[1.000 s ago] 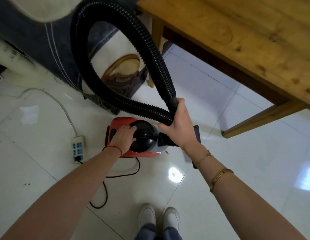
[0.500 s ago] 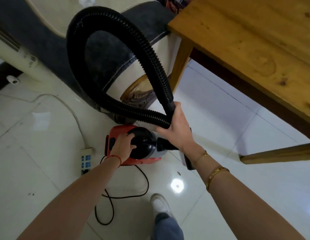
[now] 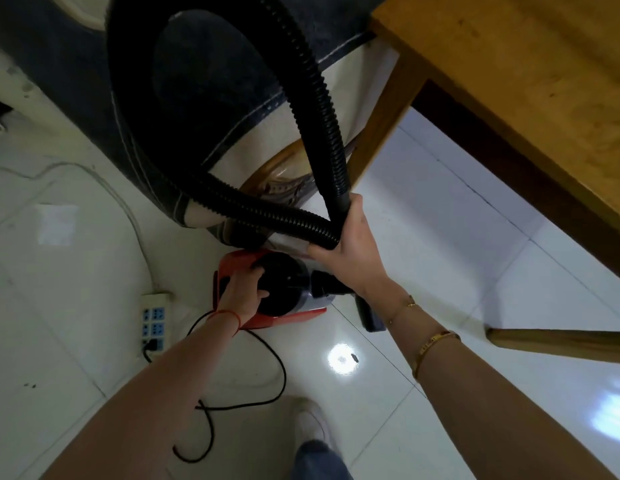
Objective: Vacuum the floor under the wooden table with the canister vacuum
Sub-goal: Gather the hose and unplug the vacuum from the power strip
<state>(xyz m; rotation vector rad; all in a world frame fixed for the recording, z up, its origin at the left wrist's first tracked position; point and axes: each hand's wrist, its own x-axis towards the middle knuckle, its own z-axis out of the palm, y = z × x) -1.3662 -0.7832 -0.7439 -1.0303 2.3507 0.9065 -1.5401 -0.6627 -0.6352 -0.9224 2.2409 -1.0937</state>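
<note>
A red and black canister vacuum [image 3: 288,317] hangs just above the white tile floor. My left hand [image 3: 244,294] grips its black top handle. A black ribbed hose [image 3: 312,91] loops up high and comes back down. My right hand [image 3: 350,251] is closed around both runs of the hose where they cross, near the wand end. The flat black nozzle [image 3: 371,315] shows below my right wrist. The wooden table [image 3: 530,91] fills the upper right, with one leg [image 3: 384,119] behind the hose and another [image 3: 558,344] at the right.
A dark and cream sofa [image 3: 204,109] stands at the upper left, close behind the vacuum. A white power strip [image 3: 154,322] lies on the floor to the left, with a black cord [image 3: 267,382] looping from it. My shoe [image 3: 312,422] is at the bottom centre.
The view has moved closer to the table and sofa. Both hands keep the same grips while the vacuum is carried forward. One foot has stepped ahead.
</note>
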